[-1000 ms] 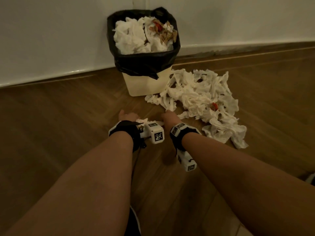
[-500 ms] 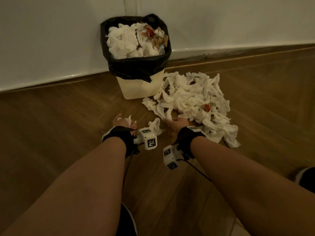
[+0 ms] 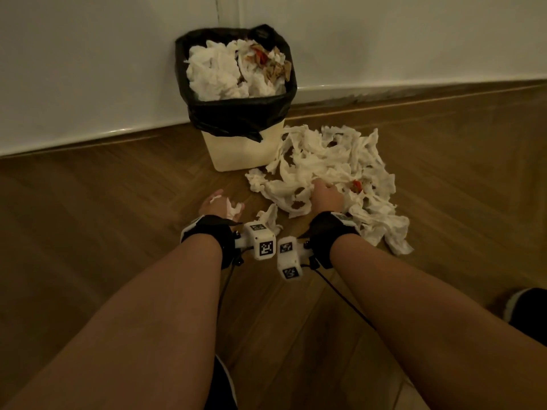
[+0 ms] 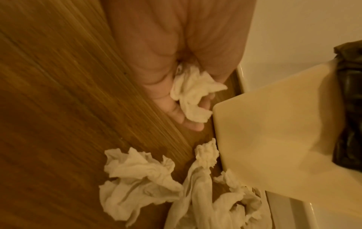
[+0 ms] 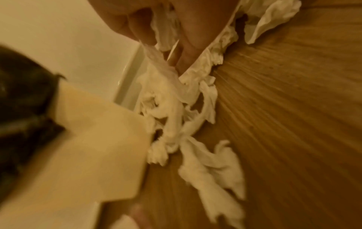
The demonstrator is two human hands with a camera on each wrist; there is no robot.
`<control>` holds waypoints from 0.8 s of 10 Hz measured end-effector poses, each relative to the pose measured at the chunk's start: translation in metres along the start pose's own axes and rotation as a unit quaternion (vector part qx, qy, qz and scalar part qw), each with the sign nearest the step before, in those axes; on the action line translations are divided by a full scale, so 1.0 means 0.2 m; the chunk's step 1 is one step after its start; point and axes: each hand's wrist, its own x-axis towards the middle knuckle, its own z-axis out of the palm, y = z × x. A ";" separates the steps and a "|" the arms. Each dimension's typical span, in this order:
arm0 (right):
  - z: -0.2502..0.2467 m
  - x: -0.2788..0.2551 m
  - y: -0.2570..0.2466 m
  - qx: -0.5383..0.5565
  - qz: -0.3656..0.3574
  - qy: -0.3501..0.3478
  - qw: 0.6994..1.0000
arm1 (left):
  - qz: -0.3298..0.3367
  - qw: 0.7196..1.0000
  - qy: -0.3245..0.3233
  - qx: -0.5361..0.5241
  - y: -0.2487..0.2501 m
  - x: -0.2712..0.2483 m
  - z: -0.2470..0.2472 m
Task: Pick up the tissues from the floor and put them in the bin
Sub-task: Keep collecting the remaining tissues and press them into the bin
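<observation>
Both hands work low over the wooden floor (image 3: 118, 220) in front of a cream bin (image 3: 245, 153). The left hand (image 3: 219, 206) lies palm up with its fingers curled round a tissue scrap (image 4: 192, 94), just off the bin's near left corner. The right hand (image 3: 325, 194) is sunk in the near edge of the pile of tissues (image 3: 340, 161); the right wrist view shows paper pinched between its thumb and fingers.

A second ago the two hands were close together, knuckles up, with a scrap between them on the bare floor short of the pile. Half a second ago they had parted: the left already held its scrap, and the right lay at the pile's near rim. Now the right hand has pushed further forward and to the right into the heap, while the left stays where it was. A loose tissue (image 3: 270, 216) remains on the floor between the wrists. The pile still spreads against the bin's right side, a red scrap (image 3: 356, 184) showing in it, and the bin, with its black liner (image 3: 236, 116), is still heaped with paper.

Print shows on the white cubes (image 3: 263, 242) strapped to the wrists: black-and-white square code patterns.
</observation>
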 end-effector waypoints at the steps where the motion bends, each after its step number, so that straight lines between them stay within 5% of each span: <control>1: -0.03 0.00 -0.10 0.135 0.042 -0.033 0.989 | 0.169 0.936 -0.032 0.307 -0.01 -0.04 0.08; 2: -0.07 -0.01 -0.16 0.152 0.048 -0.025 0.987 | -0.105 0.960 -0.158 -0.207 0.06 -0.09 0.09; 3: -0.11 -0.06 -0.23 0.164 0.065 -0.057 0.983 | -0.046 0.964 -0.164 -0.203 0.11 -0.18 0.10; 5: -0.18 -0.15 -0.38 0.161 0.055 -0.100 0.980 | -0.003 0.912 -0.209 -0.354 0.21 -0.31 0.09; 6: -0.24 -0.20 -0.48 0.199 0.040 -0.122 0.971 | 0.035 0.914 -0.227 -0.335 0.25 -0.41 0.08; 7: -0.27 -0.27 -0.61 0.177 -0.009 -0.114 0.978 | 0.119 0.957 -0.194 -0.178 0.37 -0.49 0.08; 8: -0.29 -0.32 -0.74 0.177 -0.015 -0.103 0.979 | 0.149 0.946 -0.231 -0.169 0.49 -0.57 0.07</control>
